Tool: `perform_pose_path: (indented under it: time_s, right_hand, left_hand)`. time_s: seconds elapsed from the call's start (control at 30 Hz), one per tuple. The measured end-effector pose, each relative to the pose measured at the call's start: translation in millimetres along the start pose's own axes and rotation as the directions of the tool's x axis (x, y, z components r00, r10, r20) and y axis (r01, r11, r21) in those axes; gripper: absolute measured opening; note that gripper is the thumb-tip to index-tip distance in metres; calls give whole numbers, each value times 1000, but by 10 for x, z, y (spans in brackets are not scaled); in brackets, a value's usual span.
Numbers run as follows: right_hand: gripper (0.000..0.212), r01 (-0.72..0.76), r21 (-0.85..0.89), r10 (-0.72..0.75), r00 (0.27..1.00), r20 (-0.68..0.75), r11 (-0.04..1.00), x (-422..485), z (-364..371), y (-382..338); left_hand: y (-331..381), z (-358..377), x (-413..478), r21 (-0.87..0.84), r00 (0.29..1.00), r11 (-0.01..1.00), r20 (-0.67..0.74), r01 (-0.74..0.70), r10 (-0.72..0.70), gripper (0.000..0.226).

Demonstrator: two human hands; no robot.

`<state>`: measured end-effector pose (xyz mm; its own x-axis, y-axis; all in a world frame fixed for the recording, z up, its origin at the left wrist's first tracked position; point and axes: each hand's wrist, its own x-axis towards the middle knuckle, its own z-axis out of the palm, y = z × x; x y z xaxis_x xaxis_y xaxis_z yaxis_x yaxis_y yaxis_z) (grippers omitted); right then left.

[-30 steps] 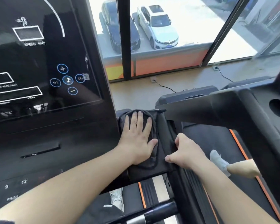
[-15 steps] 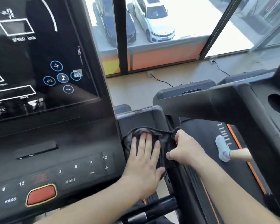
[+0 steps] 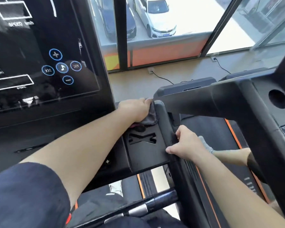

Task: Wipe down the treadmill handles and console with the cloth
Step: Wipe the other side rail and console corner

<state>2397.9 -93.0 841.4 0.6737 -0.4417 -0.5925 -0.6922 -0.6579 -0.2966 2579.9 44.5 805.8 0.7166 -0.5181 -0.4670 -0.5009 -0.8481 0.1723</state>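
Cloth (image 3: 150,116) bunched at the far corner of the treadmill's side tray (image 3: 145,155)
The left hand (image 3: 135,111) clutches the dark cloth and presses it against the tray's far end, just right of the console (image 3: 39,63). The right hand (image 3: 186,143) curls its fingers over the tray's raised right edge, thumb pointing inward.

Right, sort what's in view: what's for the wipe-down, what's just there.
For the job: cloth, left grip holding it, right grip on the handle, console.
Just there: white car, dark car, cable, next treadmill.
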Motion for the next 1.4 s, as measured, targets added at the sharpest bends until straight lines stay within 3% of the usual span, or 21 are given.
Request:
perform_pose_path:
  time_s: [0.07,0.17,0.27,0.4,0.53,0.67,0.83,0.93,1.13,1.27,1.4]
  right_hand:
    - [52,0,-11,0,1000,3,1000,-11,4,12]
    - [50,-1,-29,1,1000,1,1000,-7,-5,-12]
    - [48,-4,-59,4,1000,9,998,-27,-19,-56]
    - [47,6,-62,-6,1000,4,998,-62,-1,-42]
    - [45,22,-49,-22,1000,-7,999,-59,16,-5]
    - [42,40,-87,-41,999,-1,995,-43,11,0]
    - [42,50,-128,-51,999,-4,990,-44,12,-4]
    - [42,51,-137,-52,999,0,989,-31,10,-9]
    - [43,25,-145,-23,1000,11,989,23,1,-42]
    - [45,12,-147,-7,999,35,989,35,-36,-105]
    - [48,15,-169,-7,999,48,986,25,-56,-109]
  left_hand:
    - [117,177,-185,-7,991,995,-93,100,-100,60]
    - [242,506,-522,109,967,993,-253,39,-10,75]
    - [157,462,-400,79,971,996,-228,-48,65,75]
    - [177,319,-226,49,984,999,-180,23,-13,73]
    - [342,758,-841,102,969,994,-242,-24,49,80]
    - [519,1082,-1480,133,985,987,-137,-91,110,81]
    - [638,1063,-1583,237,988,968,-110,-80,108,80]
    - [582,999,-1527,227,979,971,-170,-71,111,80]
    - [617,920,-1389,133,948,984,-281,-118,151,55]
    - [407,1007,-1349,-115,923,971,-350,-210,158,43]
    - [394,1019,-1323,-129,844,947,-500,-296,196,9]
